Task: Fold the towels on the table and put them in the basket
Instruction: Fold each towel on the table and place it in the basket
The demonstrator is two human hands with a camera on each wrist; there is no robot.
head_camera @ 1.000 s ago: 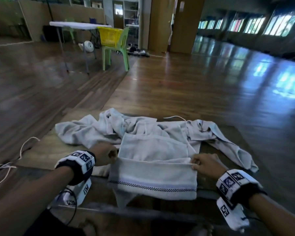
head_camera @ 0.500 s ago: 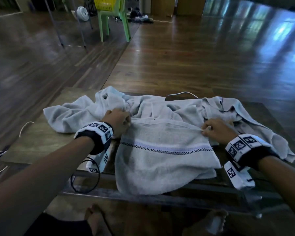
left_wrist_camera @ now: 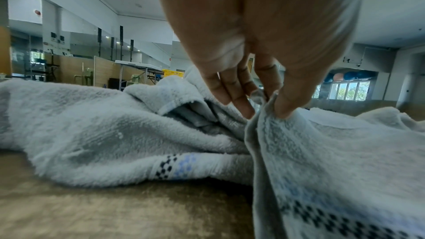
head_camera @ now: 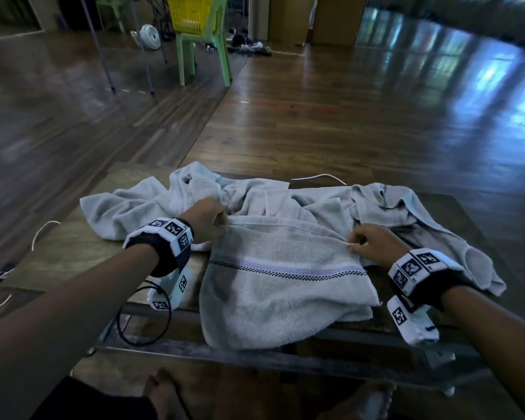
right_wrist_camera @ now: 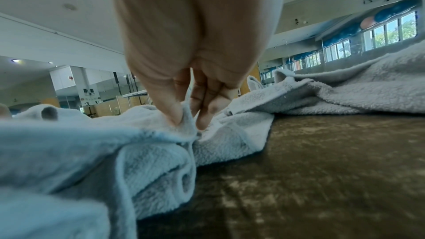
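The towel [head_camera: 285,277] is being pinched at its far edge, left corner by the left hand [head_camera: 208,219] and right corner by the right hand [head_camera: 369,244], its long axis lying crosswise between them, its near end hanging over the table [head_camera: 58,253] front.

Fluffy terry-cloth towel [head_camera: 285,286], matt brown table [head_camera: 73,256], glossy wooden floor [head_camera: 346,122].
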